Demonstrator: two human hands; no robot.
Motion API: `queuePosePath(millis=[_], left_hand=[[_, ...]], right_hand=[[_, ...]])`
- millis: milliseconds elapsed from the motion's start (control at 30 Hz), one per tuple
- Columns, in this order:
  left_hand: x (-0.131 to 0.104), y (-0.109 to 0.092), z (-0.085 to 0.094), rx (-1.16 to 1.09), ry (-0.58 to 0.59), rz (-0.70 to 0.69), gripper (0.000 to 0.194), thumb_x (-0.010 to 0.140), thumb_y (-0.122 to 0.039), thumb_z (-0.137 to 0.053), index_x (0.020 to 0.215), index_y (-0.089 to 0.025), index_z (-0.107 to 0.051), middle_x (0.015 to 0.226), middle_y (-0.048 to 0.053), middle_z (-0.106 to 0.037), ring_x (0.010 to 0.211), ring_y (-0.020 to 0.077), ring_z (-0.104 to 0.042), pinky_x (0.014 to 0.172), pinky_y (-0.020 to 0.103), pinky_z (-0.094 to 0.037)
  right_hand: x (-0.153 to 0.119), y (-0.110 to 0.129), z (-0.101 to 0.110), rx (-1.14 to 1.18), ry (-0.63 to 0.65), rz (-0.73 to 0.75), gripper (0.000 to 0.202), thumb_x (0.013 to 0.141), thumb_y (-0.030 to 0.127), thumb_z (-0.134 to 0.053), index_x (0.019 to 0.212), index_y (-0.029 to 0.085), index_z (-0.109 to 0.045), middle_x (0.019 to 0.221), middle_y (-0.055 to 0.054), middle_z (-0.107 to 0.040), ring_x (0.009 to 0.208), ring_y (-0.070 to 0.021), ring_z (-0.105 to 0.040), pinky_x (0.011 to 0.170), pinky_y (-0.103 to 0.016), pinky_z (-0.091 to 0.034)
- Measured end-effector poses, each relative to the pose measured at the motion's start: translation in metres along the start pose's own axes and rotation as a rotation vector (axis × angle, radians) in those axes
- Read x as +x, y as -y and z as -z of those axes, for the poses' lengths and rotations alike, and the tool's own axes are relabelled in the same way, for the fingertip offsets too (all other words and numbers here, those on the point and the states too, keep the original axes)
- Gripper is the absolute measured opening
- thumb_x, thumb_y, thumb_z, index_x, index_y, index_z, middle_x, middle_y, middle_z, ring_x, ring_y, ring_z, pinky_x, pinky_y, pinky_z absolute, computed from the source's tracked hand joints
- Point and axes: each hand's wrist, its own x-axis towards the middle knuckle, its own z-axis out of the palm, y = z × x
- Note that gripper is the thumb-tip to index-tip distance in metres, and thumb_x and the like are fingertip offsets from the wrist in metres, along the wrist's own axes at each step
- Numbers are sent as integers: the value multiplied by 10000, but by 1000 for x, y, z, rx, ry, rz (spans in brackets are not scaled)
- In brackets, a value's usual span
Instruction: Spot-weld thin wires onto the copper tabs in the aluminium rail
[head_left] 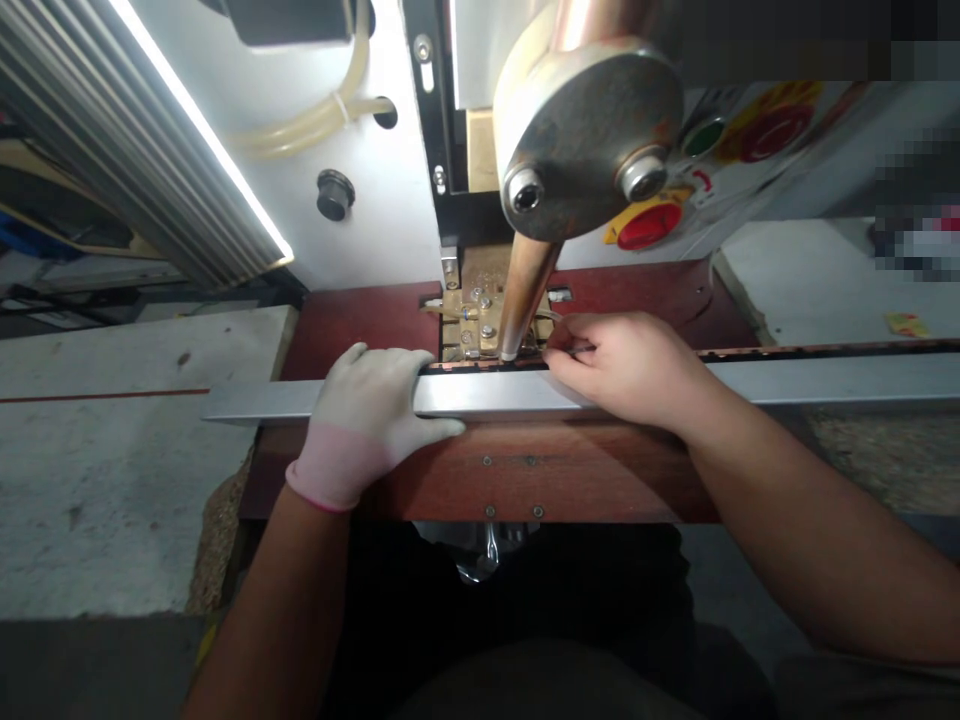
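A long silver metal bar [510, 393] lies crosswise in front of the machine, with a dark strip [825, 353] showing copper-coloured spots along its far edge. My left hand [375, 410], in a white and pink glove, grips the bar with its thumb on the near side and fingers over the far side. A copper rod [531, 290] comes down from the machine head, its tip at the strip. Just right of that tip, my bare right hand [626, 365] rests by the bar, thumb and fingers pinched. Something thin and dark shows between them, too small to name.
Behind the bar sits a brass block [469, 325] with screws and thin tubes. The round machine head [592, 140] hangs above. A red knob [649, 226] is on the panel at right. Worn white boards [112, 500] flank the reddish-brown base [600, 470].
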Motion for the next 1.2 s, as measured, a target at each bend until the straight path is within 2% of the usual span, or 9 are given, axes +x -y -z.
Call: queuePosePath(millis=[200,367,600,833,1000,1200], left_hand=[[-5,6,1,17,-8,70,775,720,-844,-798,1159,-210,-723,1067,109,-795,968,371,-726,840,502,-515],[-4,3,3,16,28,79,790,765,-876,-733,1184,-206,-718,1099,102,-790,1021,370,-730,871,496,-510],[-7,-1,7,29,51,85,765,721,-803,-833,1185,-208,-709,1094,99,-793,991,370,-734,854,497,-519],[-33,-11,1,29,-130,63,774,775,-785,-806,1244,-182,-685,1133,123,-792,1004,360,-738,949,509,-518],[-36,-12,-3,27,-164,50,748,788,-795,-786,1217,-189,-694,1117,109,-794,990,348,-739,944,504,-515],[-34,-18,-6,35,-227,39,724,824,-799,-748,1206,-187,-685,1104,108,-802,980,337,-739,950,501,-507]], right_hand=[[-1,-3,0,9,11,9,258,904,385,-589,951,266,-813,790,-39,-798,745,-239,-727,642,-348,-428],[-2,-4,0,9,21,12,307,918,414,-561,969,257,-820,838,-57,-815,789,-254,-746,644,-354,-425],[-3,-2,3,-8,52,-15,305,912,434,-561,979,288,-820,825,-50,-811,773,-270,-738,646,-370,-418],[-9,3,10,-17,27,-19,252,907,410,-571,897,284,-790,790,-39,-793,757,-270,-731,662,-370,-426],[-13,6,12,47,4,-17,209,879,384,-599,885,288,-784,771,-12,-782,741,-256,-737,675,-363,-451],[-17,5,16,113,-175,47,207,903,366,-614,887,267,-795,728,-23,-764,648,-223,-691,632,-350,-433]])
